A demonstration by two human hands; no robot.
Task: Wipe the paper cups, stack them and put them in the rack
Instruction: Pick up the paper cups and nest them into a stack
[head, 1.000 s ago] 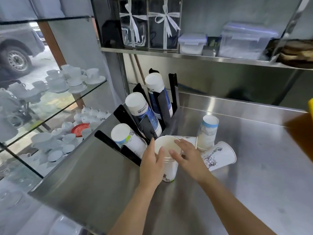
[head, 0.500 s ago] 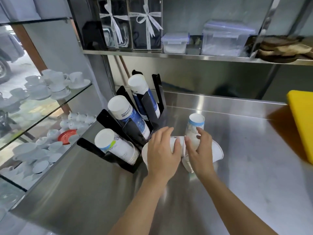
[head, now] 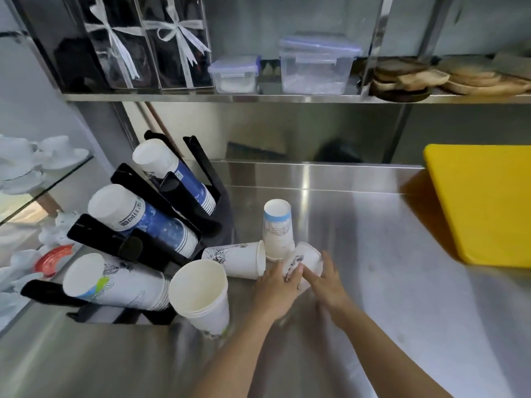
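I see both hands on one lying cup point(head: 304, 261): left hand point(head: 277, 285) with fingers laid flat over it, right hand point(head: 326, 281) with fingers spread against its side. Around it I count three more loose items: a lying cup point(head: 237, 261), an upturned cup point(head: 277, 229) and an upright stack point(head: 202, 297). The black rack point(head: 126, 245) holds three stacks. Everything sits on a steel counter point(head: 373, 297); a yellow board point(head: 482, 202) lies to the right under a shelf point(head: 258, 98).
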